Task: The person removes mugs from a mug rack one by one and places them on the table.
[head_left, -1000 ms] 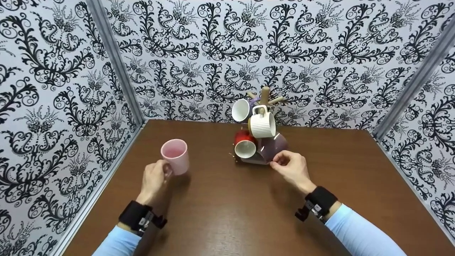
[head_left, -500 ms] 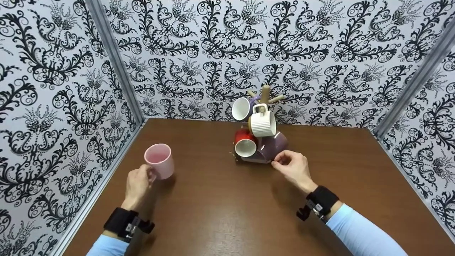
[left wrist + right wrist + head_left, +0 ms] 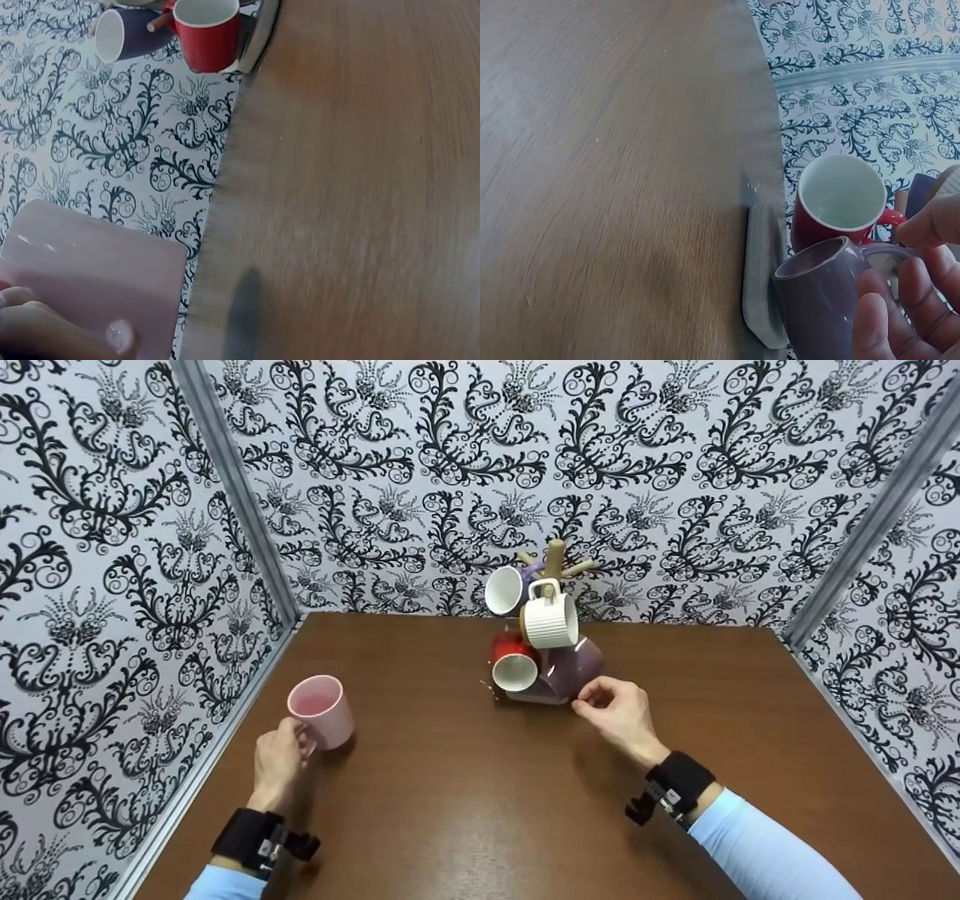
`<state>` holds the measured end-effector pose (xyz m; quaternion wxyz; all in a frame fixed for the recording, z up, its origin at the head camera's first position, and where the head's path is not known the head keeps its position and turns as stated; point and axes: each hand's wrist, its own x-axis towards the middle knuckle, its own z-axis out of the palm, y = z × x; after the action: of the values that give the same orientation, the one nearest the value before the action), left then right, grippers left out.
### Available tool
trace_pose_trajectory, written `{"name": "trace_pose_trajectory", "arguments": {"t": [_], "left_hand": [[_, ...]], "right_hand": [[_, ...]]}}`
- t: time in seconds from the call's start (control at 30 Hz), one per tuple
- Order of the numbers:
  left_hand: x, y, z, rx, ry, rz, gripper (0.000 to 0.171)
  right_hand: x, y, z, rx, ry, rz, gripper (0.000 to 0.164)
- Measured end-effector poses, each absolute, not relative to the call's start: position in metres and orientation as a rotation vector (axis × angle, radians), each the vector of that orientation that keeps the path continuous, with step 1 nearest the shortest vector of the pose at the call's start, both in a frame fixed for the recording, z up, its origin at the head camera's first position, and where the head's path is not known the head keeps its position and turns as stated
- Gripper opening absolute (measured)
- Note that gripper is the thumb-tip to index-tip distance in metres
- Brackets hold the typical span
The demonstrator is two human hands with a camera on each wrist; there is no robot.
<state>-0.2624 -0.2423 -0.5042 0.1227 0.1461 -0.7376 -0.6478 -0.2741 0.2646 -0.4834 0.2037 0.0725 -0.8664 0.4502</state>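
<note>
My left hand [image 3: 279, 755] grips the handle of a pink mug [image 3: 322, 712], upright over the left side of the table. In the left wrist view the pink mug [image 3: 97, 262] fills the lower left, with fingers [image 3: 45, 330] across it. My right hand [image 3: 619, 716] has its thumb and index fingertips together, right at the lower edge of a purple mug [image 3: 574, 669] that tilts on a wooden mug tree [image 3: 555, 556]. In the right wrist view its curled fingers [image 3: 922, 292] overlap the handle of the purple mug [image 3: 821, 300]; I cannot tell whether they pinch it.
On the mug tree hang a white ribbed mug [image 3: 550, 622], a red mug [image 3: 515, 667] with a white inside and a purple-handled mug [image 3: 504, 591] with a white inside. The brown table [image 3: 450, 795] is bounded by patterned walls [image 3: 450, 472] at the back and sides.
My left hand has carried the pink mug to the left and a little nearer to me. The right hand stays at the purple mug, almost unmoved.
</note>
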Motion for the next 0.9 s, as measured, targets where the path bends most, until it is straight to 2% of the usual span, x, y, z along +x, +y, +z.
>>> {"name": "trace_pose_trajectory", "arguments": {"t": [0.43,0.9], "left_hand": [[-0.268,-0.254,-0.516,0.583,-2.161,-1.859,0.039],[-0.267,-0.260,-0.518,0.612,-2.331,-1.773,0.039]], "right_hand": [[-0.275,0.266,-0.485,0.205,-2.504,1.207,0.014],[-0.279,0.266,-0.490,0.216,-2.576,1.226,0.014]]}}
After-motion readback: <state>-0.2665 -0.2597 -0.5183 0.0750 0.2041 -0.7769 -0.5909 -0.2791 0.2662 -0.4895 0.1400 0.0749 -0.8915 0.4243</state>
